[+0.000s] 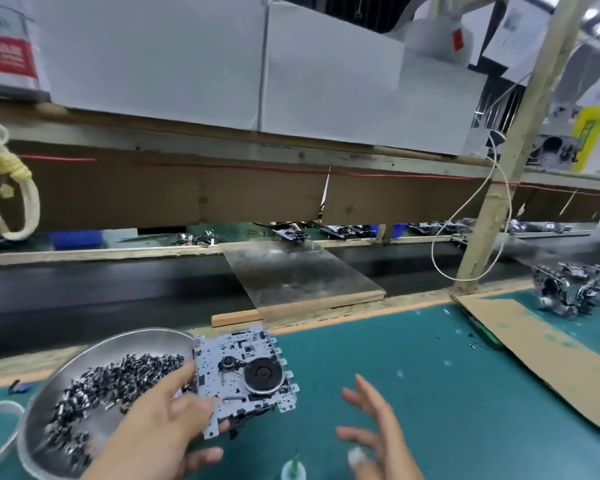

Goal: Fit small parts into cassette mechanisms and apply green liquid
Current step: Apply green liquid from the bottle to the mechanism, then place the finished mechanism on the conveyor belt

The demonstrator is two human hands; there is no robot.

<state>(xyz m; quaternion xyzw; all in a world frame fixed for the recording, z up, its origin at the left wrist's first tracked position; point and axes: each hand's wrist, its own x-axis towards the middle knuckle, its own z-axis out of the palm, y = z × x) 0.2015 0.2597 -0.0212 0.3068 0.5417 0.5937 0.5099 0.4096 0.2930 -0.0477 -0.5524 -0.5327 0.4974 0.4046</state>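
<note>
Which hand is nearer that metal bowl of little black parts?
Left. The left hand overlaps the bowl's near edge, holding the mechanism. The right hand hovers open, well off to the right.

Work surface (430, 393) covered by a green mat, edged at the far side with a wooden strip (236, 318). Beyond it runs a dark conveyor belt (101, 292), bridged by a worn board (295, 275). A wooden shelf (187, 140) overhead carries white boxes (222, 64); brown cardboard (118, 192) hangs beneath it, with a red wire (291, 170) along its face. A slanted wooden post (520, 133) stands right, a white cable (465, 216) looping beside it. Flat cardboard sheet (541, 358) lies on the mat.
</note>
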